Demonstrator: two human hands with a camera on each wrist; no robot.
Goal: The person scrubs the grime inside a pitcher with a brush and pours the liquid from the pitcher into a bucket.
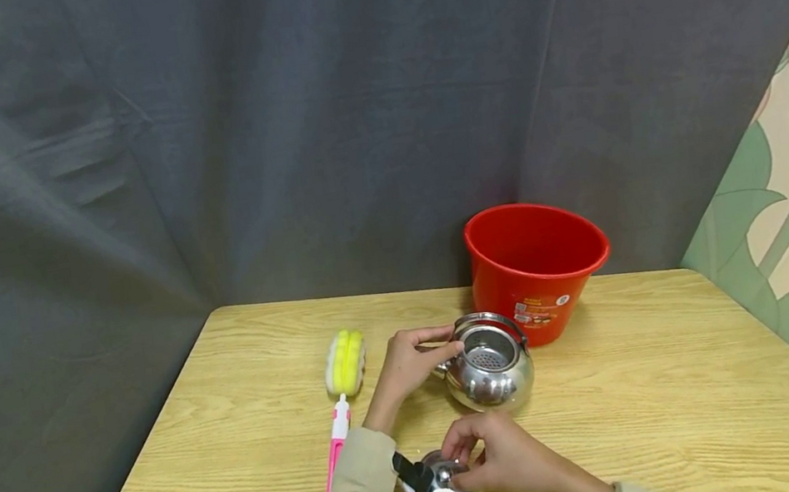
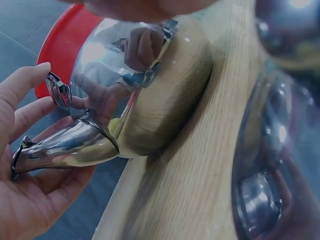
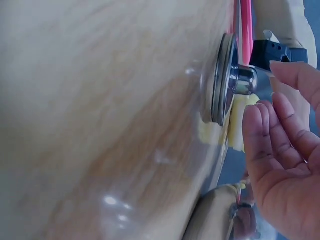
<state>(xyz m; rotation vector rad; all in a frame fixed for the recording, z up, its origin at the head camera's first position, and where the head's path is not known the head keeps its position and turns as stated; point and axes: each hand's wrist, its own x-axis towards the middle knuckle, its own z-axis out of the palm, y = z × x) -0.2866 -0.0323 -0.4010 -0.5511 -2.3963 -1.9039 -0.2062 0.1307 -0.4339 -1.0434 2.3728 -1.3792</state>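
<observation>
Right hand's fingers [image 3: 265, 145] hover just beside the steel lid [image 3: 222, 80] on the table [image 3: 100, 125]

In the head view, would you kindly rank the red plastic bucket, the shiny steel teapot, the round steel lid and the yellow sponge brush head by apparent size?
1. Red plastic bucket, though farthest from the camera.
2. Shiny steel teapot.
3. Round steel lid and yellow sponge brush head look alike; the lid is partly hidden by the right hand and nearer, so I leave them unranked.

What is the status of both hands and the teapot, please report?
Left hand holds teapot at its spout. Right hand open beside lid, which lies on table. Red bucket close behind teapot.
</observation>
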